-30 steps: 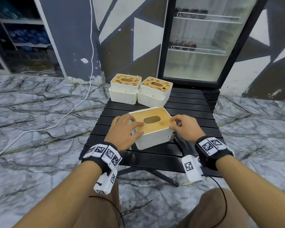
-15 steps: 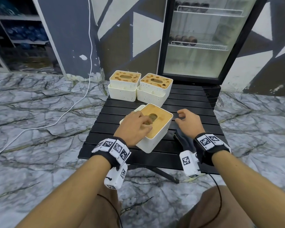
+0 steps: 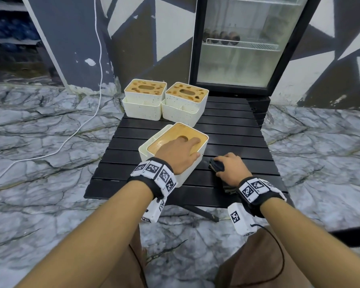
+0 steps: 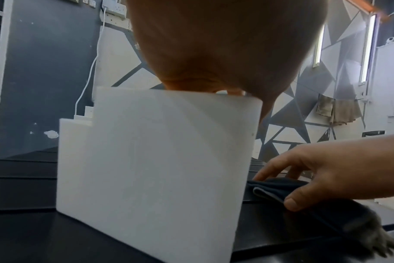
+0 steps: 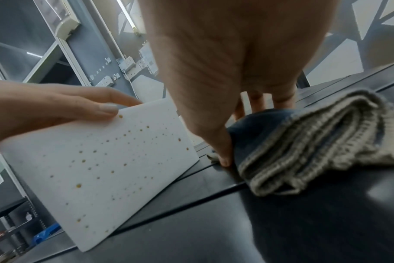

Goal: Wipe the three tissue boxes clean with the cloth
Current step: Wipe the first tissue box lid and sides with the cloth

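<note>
The near tissue box (image 3: 172, 133), white with a tan lid, stands askew on the black slatted table (image 3: 233, 132). My left hand (image 3: 187, 145) lies on its lid with one finger in the slot and the thumb hooked over the right side. That side (image 5: 97, 169) is speckled with brown dots; the side facing me (image 4: 157, 169) looks plain white. Just right of the box, my right hand (image 3: 224, 166) pinches the folded dark cloth (image 3: 216, 166), fingers on top and thumb at its edge (image 4: 270, 186). Two more boxes (image 3: 144, 96) (image 3: 185, 100) with stained lids stand at the table's far edge.
A glass-door fridge (image 3: 237, 48) stands right behind the table. A white cable (image 3: 98, 59) runs down the wall and across the marble floor on the left. The right half of the table is bare slats.
The near box has been turned so a corner faces me. My left hand slid onto its lid. My right hand left the box and came down onto the cloth.
</note>
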Motion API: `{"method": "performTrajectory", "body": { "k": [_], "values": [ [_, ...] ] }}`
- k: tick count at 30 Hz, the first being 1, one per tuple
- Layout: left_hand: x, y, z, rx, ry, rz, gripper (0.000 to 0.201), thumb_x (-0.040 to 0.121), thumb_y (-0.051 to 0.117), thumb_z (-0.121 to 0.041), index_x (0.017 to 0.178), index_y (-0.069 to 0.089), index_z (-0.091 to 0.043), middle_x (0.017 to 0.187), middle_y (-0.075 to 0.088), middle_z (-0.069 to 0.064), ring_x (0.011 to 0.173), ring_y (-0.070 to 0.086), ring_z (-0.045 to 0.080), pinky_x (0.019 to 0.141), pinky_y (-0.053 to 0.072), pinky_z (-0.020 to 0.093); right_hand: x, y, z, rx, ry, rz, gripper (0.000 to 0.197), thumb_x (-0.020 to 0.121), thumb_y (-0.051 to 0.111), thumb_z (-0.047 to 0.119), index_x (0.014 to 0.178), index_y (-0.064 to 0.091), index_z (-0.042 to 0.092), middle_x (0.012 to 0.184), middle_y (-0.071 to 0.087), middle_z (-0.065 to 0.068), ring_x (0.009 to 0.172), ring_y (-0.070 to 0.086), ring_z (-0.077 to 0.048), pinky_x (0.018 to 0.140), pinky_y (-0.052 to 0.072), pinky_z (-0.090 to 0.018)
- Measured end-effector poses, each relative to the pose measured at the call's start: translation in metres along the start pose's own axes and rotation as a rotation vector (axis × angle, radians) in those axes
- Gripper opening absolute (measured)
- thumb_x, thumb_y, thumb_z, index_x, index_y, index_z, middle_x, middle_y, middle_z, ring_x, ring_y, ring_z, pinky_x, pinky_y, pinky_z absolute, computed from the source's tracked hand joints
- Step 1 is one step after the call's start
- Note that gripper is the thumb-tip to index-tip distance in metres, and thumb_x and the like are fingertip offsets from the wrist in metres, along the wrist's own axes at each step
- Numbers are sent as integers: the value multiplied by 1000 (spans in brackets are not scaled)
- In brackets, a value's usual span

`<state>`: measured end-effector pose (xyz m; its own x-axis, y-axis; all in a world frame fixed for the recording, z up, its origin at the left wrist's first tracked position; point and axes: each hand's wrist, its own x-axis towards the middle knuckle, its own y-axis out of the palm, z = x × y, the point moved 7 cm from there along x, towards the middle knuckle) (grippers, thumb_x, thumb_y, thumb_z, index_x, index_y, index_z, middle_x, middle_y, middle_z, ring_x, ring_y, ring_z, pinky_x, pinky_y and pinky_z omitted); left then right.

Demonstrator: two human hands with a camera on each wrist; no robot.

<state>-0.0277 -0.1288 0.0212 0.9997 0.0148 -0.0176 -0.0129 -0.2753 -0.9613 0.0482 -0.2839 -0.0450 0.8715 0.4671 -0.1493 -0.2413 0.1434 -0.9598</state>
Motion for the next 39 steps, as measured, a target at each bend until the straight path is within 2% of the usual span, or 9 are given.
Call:
{"method": "performTrajectory", "body": {
  "k": [6,10,16,20,27,30,33,37,39],
  "values": [
    [2,1,2,-122,-56,4,46,103,38,-42,148,33,-30,129,52,15,114,53,34,96,43,41,-6,-8,4,86,-56,-73,43,86,55,6,126,59,21,120,56,-11,114,50,-30,97,40,-34],
    [0,-15,8,-283,-113,-50,44,101,41,-39,144,38,-32,118,58,15,109,54,34,92,41,40,-9,-30,2,269,-28,-131,37,87,58,11,123,61,23,120,64,-6,114,55,-26,97,37,-25],
    [-11,-50,18,-553,-130,-216,43,101,45,-29,144,45,-33,141,53,2,119,53,24,95,38,31,-34,-82,19,636,4,-315,27,90,61,22,116,60,24,105,65,4,98,57,-15,85,38,-22],
    [-15,-52,31,-794,-203,-253,38,103,39,-36,139,48,-42,132,57,-2,114,53,21,91,37,35,-61,-101,41,839,-15,-451,23,86,64,27,109,66,28,99,67,12,93,62,-7,83,45,-22],
    [-8,-38,48,-982,-227,-300,52,89,38,-58,136,53,-44,143,54,-14,132,48,15,115,33,49,-84,-83,88,724,-103,-580,28,85,66,28,113,67,27,101,63,8,92,55,-4,83,37,-13],
    [-4,-35,53,-1031,-232,-301,54,86,39,-59,135,55,-43,141,55,-13,131,50,15,115,34,48,-83,-73,97,701,-108,-643,30,88,63,27,118,66,24,107,59,4,99,50,-7,84,31,-9],
    [-1,-32,57,-1079,-226,-282,60,79,39,-65,135,55,-47,142,54,-16,133,49,14,116,33,48,-76,-64,105,619,-78,-646,35,95,51,30,129,57,24,127,51,3,119,37,-14,100,30,-24],
    [0,-31,61,-1114,-215,-252,55,83,37,-61,136,50,-55,145,50,-21,136,46,11,118,31,46,-59,-55,120,592,-163,-494,46,102,31,25,147,30,15,156,22,2,146,5,-15,119,9,-33],
    [1,-29,63,-1121,-193,-224,52,84,36,-62,134,48,-61,146,50,-22,136,46,13,117,31,47,-50,-63,124,545,-229,-461,48,101,28,22,147,28,7,156,21,-6,146,5,-21,120,5,-32]
  ]
}}
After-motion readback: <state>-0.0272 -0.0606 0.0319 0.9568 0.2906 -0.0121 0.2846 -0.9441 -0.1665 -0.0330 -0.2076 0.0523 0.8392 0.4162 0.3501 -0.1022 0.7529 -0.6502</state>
